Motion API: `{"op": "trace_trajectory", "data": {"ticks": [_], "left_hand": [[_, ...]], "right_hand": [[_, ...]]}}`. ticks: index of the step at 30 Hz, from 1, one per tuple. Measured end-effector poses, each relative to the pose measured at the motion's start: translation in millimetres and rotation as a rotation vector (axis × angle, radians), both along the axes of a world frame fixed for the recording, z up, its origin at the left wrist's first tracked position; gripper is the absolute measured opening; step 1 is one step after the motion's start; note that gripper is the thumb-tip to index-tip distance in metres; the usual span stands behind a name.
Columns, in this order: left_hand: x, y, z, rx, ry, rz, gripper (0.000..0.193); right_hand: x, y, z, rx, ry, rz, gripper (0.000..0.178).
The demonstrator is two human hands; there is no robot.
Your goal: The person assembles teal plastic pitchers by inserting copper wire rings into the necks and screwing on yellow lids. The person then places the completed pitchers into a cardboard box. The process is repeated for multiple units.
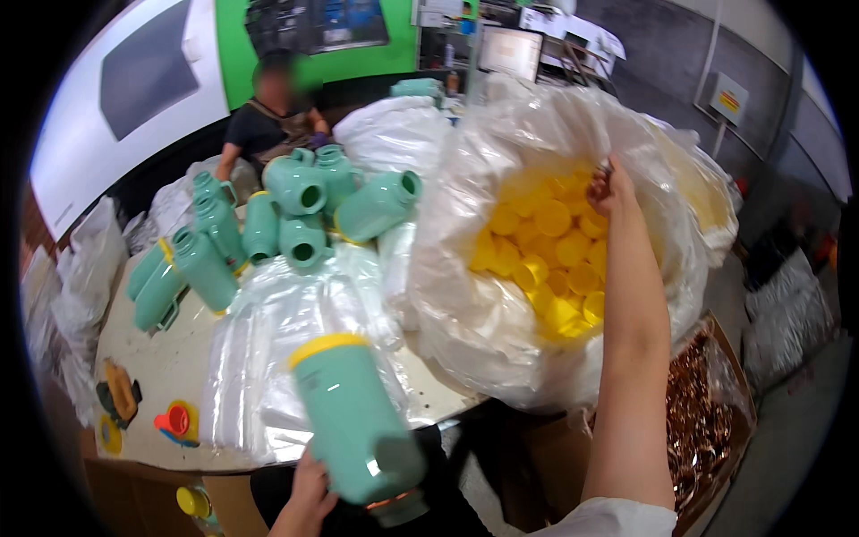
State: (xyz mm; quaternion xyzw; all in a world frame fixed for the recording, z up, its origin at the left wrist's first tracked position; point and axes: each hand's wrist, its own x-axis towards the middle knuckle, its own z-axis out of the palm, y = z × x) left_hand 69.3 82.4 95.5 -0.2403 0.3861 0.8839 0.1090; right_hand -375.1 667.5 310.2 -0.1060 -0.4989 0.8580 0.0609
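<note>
My left hand grips a mint-green plastic bottle with a yellow ring at its neck, held tilted at the bottom centre. My right hand reaches far into a big clear plastic bag full of yellow caps; its fingers are curled at the bag's far side, and what they hold is hidden. Several more mint-green bottles lie piled on the table behind a stack of clear plastic sleeves.
Another person sits at the table's far side. White filled bags stand around. A cardboard box of copper-coloured parts sits at lower right. Tape rolls and a small orange piece lie on the table near its left edge.
</note>
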Motion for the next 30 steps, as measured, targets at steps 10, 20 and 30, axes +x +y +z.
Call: {"op": "trace_trajectory", "data": {"ticks": [10,20,30], "left_hand": [[-12.8,97.5,8.8,-0.029,-0.036,-0.088,0.023],[-13.0,170.2,13.7,0.095,0.225,-0.061,0.026],[-56.4,213.6,13.7,0.106,0.125,0.031,0.036]], "right_hand": [[334.8,-157.1,42.2,0.927,0.493,-0.07,0.035],[211.4,-143.3,34.9,1.079,0.516,-0.294,0.051],[373.2,-174.6,-77.9,1.589,0.539,-0.146,0.051]]}}
